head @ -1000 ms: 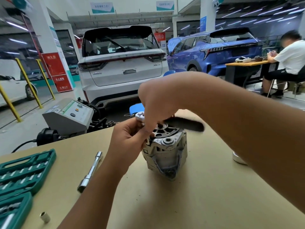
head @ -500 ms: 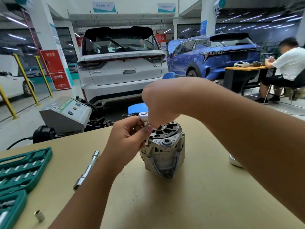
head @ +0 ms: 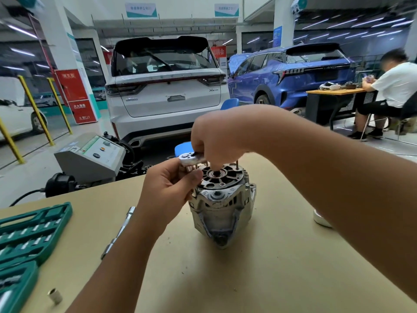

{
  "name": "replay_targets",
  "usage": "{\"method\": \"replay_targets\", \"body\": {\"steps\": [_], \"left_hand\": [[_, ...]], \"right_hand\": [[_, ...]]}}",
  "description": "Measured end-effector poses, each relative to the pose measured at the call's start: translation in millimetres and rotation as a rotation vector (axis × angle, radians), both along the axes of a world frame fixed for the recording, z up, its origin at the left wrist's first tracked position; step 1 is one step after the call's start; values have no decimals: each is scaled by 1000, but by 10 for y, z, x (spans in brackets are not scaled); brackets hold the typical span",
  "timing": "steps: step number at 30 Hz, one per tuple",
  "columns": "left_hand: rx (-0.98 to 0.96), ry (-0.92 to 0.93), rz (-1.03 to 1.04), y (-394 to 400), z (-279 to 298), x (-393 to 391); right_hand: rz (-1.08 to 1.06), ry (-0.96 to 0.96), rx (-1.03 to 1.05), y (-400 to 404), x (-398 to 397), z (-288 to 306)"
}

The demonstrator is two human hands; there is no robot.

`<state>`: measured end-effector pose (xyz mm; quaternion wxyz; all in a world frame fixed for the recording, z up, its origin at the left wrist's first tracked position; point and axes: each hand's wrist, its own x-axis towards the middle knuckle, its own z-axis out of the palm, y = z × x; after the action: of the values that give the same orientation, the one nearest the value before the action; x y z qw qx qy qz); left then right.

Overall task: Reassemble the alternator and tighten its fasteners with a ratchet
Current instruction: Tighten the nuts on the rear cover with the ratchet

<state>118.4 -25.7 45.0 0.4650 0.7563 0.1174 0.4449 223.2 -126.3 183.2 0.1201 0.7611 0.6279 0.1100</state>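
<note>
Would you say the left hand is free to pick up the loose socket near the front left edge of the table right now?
Probably not yet. The left hand is pinching the socket under the ratchet head at the alternator. The loose socket lies unobstructed on the table, so letting go first should allow it.

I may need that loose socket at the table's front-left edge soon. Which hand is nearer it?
Left. The left hand is beside the alternator, up-right of the socket; the right hand is farther, above the alternator.
</note>
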Motion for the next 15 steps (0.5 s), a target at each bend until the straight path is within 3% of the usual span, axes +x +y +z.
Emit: {"method": "replay_targets", "body": {"steps": [3, 9, 13, 15], "left_hand": [[-28, -25, -5, -6, 3, 8], [5, -15, 13, 58, -34, -12], [-100, -38, -40, 72, -53, 1], [-93, -39, -58, 72, -75, 8]], "right_hand": [[-7, 68, 85, 42, 35, -59], [-40, 399, 24, -13, 33, -2], [18, 161, 147, 37, 19, -109], [44, 200, 185, 33, -6, -139]]}}
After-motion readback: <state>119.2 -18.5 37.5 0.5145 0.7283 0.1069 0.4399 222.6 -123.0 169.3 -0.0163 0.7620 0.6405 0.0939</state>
